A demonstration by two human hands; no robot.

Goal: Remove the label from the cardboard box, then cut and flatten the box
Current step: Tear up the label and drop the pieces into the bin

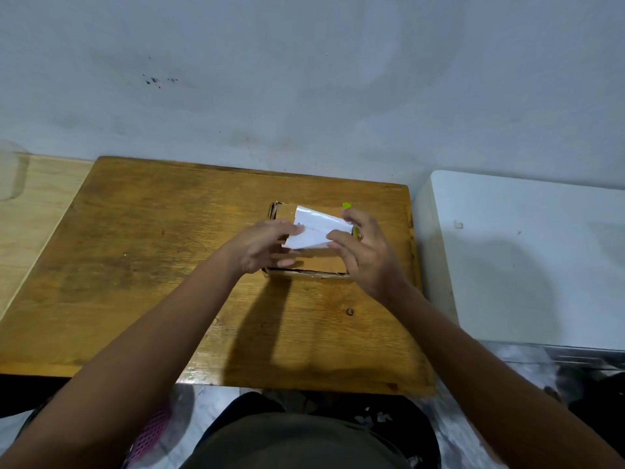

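A small brown cardboard box (321,262) sits on the wooden table (152,265), toward its right side. A white label (316,228) is lifted off the box top and curls upward. My left hand (267,245) pinches the label's left edge. My right hand (365,252) pinches its right edge with thumb and fingers. A yellow-green object (347,206) pokes out behind my right hand; most of it is hidden. My hands cover much of the box top.
The table stands against a pale wall. A white appliance top (541,258) adjoins the table's right edge. A lighter wooden surface (37,214) lies to the left, with a clear plastic container (12,170) at its far corner. My lap is below the near edge.
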